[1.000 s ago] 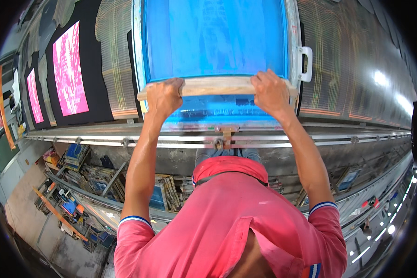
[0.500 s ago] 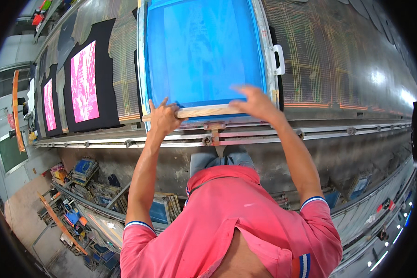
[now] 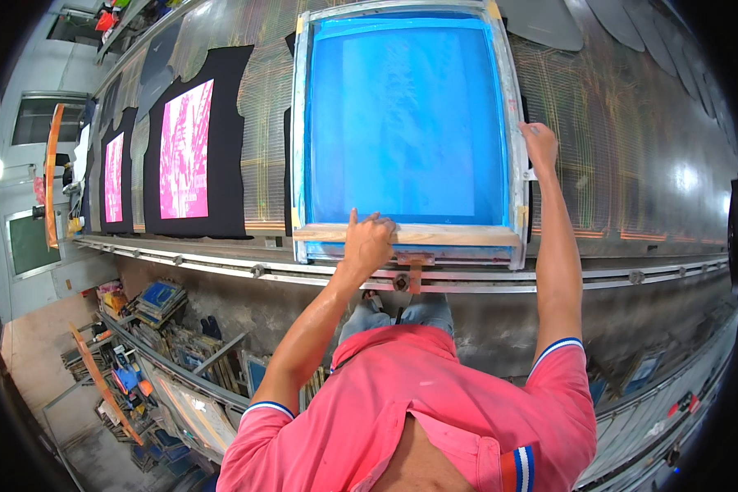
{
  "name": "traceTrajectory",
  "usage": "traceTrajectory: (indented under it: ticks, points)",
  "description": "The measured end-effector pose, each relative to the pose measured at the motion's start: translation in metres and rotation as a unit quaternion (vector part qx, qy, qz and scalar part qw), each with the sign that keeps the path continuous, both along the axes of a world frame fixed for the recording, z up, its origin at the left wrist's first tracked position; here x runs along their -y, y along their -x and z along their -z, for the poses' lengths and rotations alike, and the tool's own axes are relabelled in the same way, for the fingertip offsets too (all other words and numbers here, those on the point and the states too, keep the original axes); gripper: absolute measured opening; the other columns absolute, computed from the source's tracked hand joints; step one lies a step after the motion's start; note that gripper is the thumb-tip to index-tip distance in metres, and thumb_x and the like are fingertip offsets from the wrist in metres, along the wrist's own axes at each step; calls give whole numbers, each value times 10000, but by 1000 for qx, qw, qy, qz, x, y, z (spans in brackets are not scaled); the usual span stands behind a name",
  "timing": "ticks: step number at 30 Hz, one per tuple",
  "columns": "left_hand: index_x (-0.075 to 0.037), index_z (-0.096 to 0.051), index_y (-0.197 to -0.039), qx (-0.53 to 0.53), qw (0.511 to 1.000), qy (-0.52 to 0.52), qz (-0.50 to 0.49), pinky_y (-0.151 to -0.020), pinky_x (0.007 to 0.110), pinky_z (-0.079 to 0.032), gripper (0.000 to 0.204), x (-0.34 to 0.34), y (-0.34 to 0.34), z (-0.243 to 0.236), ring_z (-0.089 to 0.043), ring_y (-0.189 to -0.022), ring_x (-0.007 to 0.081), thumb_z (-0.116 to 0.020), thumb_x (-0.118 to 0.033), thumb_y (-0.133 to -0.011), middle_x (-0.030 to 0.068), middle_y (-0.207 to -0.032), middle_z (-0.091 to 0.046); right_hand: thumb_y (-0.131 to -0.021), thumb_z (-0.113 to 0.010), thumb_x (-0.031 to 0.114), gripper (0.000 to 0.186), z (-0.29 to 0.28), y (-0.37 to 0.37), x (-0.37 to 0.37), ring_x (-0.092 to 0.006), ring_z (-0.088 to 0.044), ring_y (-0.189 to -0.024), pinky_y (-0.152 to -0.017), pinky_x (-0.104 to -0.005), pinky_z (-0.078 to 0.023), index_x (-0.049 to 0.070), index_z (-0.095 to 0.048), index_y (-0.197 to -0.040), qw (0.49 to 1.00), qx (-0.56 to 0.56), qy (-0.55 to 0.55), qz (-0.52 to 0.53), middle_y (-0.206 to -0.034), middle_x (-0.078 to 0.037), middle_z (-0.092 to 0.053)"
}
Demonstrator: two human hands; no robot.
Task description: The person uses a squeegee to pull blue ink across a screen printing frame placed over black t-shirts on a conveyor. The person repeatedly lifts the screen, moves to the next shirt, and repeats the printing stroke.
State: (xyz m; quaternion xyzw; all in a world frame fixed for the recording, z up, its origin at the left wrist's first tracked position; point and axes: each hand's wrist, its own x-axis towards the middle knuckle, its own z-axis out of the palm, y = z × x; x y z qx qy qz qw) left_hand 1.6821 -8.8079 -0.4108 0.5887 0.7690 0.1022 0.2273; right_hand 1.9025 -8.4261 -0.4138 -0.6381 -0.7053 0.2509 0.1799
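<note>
A screen-printing frame [image 3: 301,148] with blue mesh [image 3: 402,131] lies across the long table in front of me. Along its near end rests a wooden-handled squeegee [image 3: 459,235]. My left hand [image 3: 371,244] is closed over the squeegee's wooden grip left of its middle, with one finger pointing up. At the frame's right side, my right hand [image 3: 539,146] has its fingers curled around a white handle [image 3: 530,175]. Most of that handle is hidden by the hand; its lower end shows. The squeegee's blade cannot be seen.
Left of the frame lie black fabric pieces [image 3: 230,164] with pink-and-white prints [image 3: 186,152]. A metal rail [image 3: 303,273] with a clamp [image 3: 402,282] runs along the table's near edge. Grey fabric pieces [image 3: 541,23] lie at the far right. Stored screens [image 3: 157,297] stand low at the left.
My right hand has left the squeegee and closed on the white handle at the right. My left hand stays on the squeegee. The view has shifted, so everything sits further right and lower.
</note>
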Motion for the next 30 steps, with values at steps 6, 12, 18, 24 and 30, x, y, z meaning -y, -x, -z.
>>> traceTrajectory:
  ticks: [6, 12, 18, 24, 30]
  points:
    - [-112, -748, -1020, 36, 998, -60, -8, -1080, 664, -362, 286, 25, 30, -19, -661, -1168, 307, -658, -74, -751, 62, -1095, -747, -878, -666, 475, 503, -72, 39, 32, -376, -702, -965, -859, -441, -515, 4, -756, -1033, 999, -15, -41, 8, -998, -224, -740]
    - [-100, -743, -992, 68, 996, -49, -10, -1070, 635, -382, 285, 74, 129, -17, -674, -1123, 337, -689, -104, -712, 142, -1012, -745, -892, -668, 515, 480, -61, 121, 75, -353, -726, -942, -826, -428, -541, 72, -778, -1040, 993, 0, -116, -19, -976, -174, -756]
    - [-94, -748, -987, 27, 996, -83, -34, -1068, 615, -387, 306, 179, 278, 10, -679, -1062, 353, -684, -77, -688, 168, -995, -736, -822, -726, 515, 449, 5, 291, 167, -382, -725, -850, -758, -456, -559, 83, -784, -929, 987, -68, -140, -28, -869, -202, -741]
    - [-63, -749, -948, 5, 998, -60, -20, -1056, 615, -387, 282, 259, 395, 31, -670, -961, 393, -633, -34, -692, 178, -977, -730, -822, -723, 460, 362, 42, 396, 269, -418, -711, -881, -810, -481, -563, 116, -788, -914, 994, -75, -83, 4, -878, -248, -728]
    - [-38, -750, -930, -2, 998, -39, -39, -1070, 633, -366, 277, 311, 466, 43, -668, -959, 406, -648, -3, -675, 189, -958, -726, -858, -710, 375, 317, 34, 477, 342, -419, -709, -900, -808, -476, -558, 79, -773, -951, 993, -105, -30, 34, -862, -233, -731]
